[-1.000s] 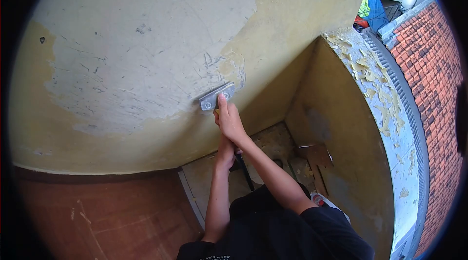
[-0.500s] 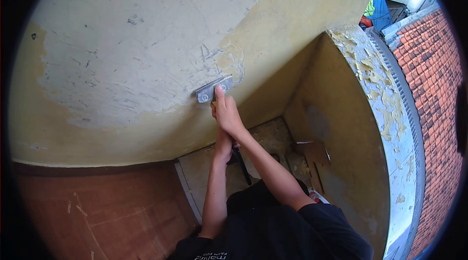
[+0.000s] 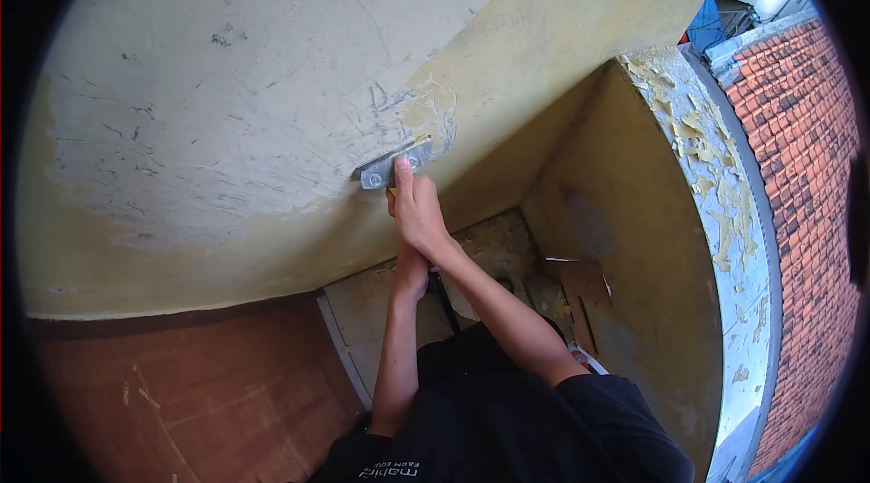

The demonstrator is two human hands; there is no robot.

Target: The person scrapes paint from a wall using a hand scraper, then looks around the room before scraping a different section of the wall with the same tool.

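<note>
Both our right hand (image 3: 420,218) and our left hand (image 3: 412,273) are wrapped around one scraper (image 3: 376,178), the right nearer the blade and the left lower down, partly hidden behind our right wrist. Our right thumb (image 3: 403,171) lies along the blade, between two round fasteners. Below our left hand, the black handle (image 3: 444,302) runs down toward our dark shirt (image 3: 489,429), which bears white lettering.

We have the blade tilted, its right end higher, against the wall (image 3: 272,102), near the lower edge of a pale, scratched area bordered by yellow paint. Dark marks crowd the surface just above the blade. Beneath us are a tiled floor (image 3: 358,306) and, to the left, a reddish-brown surface (image 3: 199,401). To our right stands a low wall (image 3: 652,247), its top ledge (image 3: 716,175) covered in flaking paint; beyond it we see an orange tiled roof (image 3: 802,175).
</note>
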